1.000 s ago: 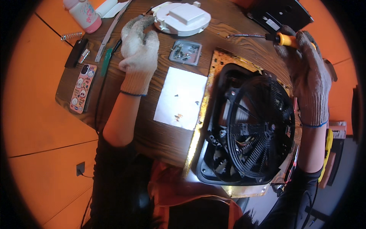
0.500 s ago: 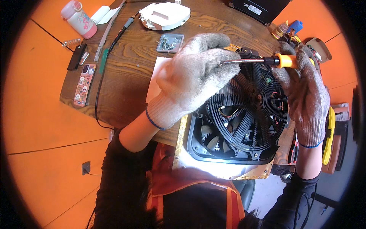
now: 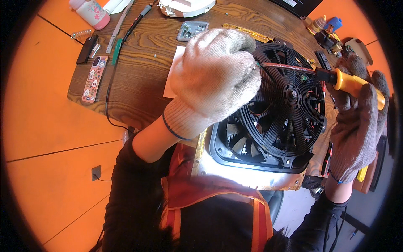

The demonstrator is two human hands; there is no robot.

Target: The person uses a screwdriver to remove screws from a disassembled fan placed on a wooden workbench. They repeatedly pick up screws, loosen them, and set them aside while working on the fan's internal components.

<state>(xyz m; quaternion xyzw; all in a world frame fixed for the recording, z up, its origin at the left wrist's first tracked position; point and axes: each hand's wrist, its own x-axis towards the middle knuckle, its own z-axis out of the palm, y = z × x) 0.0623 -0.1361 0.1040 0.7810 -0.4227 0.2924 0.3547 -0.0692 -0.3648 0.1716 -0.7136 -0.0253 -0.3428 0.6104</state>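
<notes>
My right hand (image 3: 356, 130), in a greyish knit glove, is closed round the yellow-orange handle of a screwdriver (image 3: 351, 83). Its long shaft points left across the top of a round black fan guard (image 3: 308, 122). The shaft's tip meets the fingers of my left hand (image 3: 214, 80), which wears a whitish, soiled glove. Those fingers are curled together; whatever they pinch at the tip is hidden. The guard sits tilted over a black fan housing, exposing fan blades (image 3: 239, 145) at its lower left. Beneath is a shiny metal plate (image 3: 239, 179) with yellowed edges.
A clear tray of small screws (image 3: 192, 30) lies beyond my left hand, near a white plastic part (image 3: 187, 7). To the left are a phone (image 3: 95, 80), a pink-and-white bottle (image 3: 91, 14) and a black cable (image 3: 110, 94). Tape rolls (image 3: 317, 26) stand at the far right.
My right hand has moved right and down with the screwdriver, whose handle now tilts lower. My left hand's fingers have curled in more at the tip. The whole view has shifted slightly.
</notes>
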